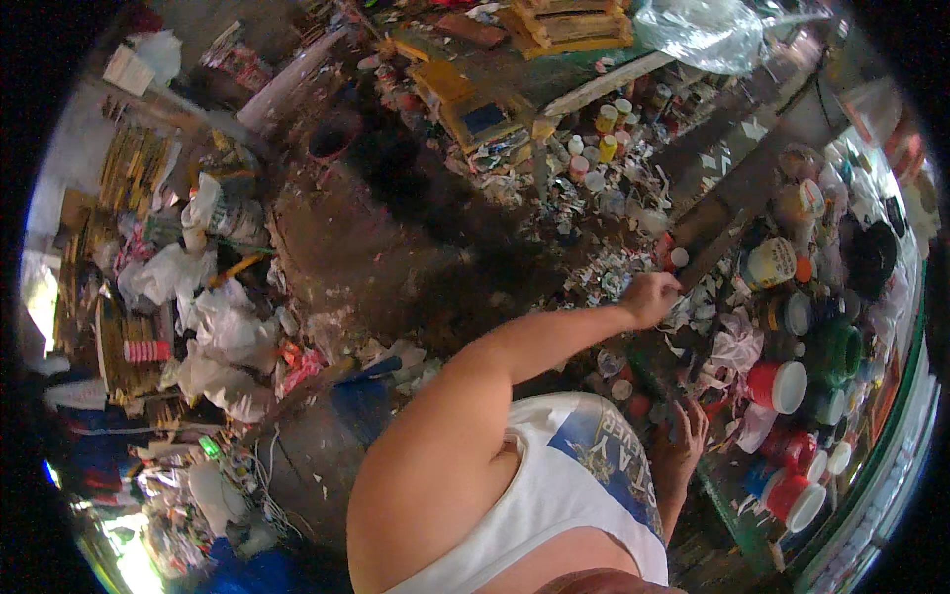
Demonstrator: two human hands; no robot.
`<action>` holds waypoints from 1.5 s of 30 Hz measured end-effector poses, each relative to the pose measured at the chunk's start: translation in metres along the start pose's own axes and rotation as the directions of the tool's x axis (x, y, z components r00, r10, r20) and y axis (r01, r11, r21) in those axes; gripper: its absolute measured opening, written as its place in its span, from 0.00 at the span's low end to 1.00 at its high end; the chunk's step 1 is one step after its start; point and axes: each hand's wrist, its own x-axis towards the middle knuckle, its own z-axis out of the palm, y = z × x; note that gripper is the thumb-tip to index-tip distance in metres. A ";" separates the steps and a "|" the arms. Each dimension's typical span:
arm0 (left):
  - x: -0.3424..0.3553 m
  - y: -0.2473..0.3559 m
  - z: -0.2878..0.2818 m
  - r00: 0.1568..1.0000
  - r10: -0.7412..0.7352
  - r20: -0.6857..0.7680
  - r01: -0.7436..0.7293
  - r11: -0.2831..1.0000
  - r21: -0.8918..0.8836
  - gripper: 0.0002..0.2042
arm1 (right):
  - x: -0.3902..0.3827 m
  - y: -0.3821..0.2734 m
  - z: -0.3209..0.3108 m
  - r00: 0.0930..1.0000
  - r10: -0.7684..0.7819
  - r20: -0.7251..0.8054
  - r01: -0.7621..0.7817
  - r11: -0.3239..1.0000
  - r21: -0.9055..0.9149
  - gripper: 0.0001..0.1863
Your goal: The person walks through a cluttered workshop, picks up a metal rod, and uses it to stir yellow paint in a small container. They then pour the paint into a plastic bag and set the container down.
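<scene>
A loose heap of pale, shredded paper-like scraps (606, 275) lies beside the left hand (649, 299), which reaches out at the end of a bent bare arm. The fingers of that hand are curled toward the thumb; whether something small is pinched between them, I cannot tell. Just beyond it stands a small red container with a round white end (678, 258), apart from the fingers.

The right hand (685, 433) is lower, close to the front of the white sleeveless shirt with a blue print (594, 445). Its fingers are spread and partly straightened near a long green edge (730, 515); blur hides whether it touches or holds anything.

To the right of the hands lie a crumpled pinkish-white sheet (734, 346), a red tub with a round white end (785, 387), a similar red, white and blue tub (795, 501), a dark green rounded jar (841, 352) and a cream container with dark print (768, 264).

Farther up, yellow bottles with pale caps (607, 148) stand among litter, below a clear crinkled plastic bag (701, 36) and a yellow wooden pallet (569, 25). Off to the left, white plastic bags (226, 332) are heaped near a red-and-white striped cylinder (146, 351).
</scene>
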 end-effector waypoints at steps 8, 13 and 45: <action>-0.128 -0.066 -0.174 0.890 -0.251 -0.380 0.369 0.887 0.278 0.12 | 0.012 0.026 -0.001 0.962 -0.229 0.151 0.224 0.973 0.049 0.29; -0.207 -0.104 -0.267 0.672 -0.481 -0.563 0.654 0.742 0.146 0.11 | 0.034 0.021 0.014 0.953 -0.278 0.122 0.273 0.961 0.056 0.26; -0.454 -0.246 -0.744 -0.003 -0.504 -0.864 0.688 0.625 -0.368 0.08 | 0.444 -0.478 0.312 0.416 -0.833 0.365 0.790 0.529 0.308 0.22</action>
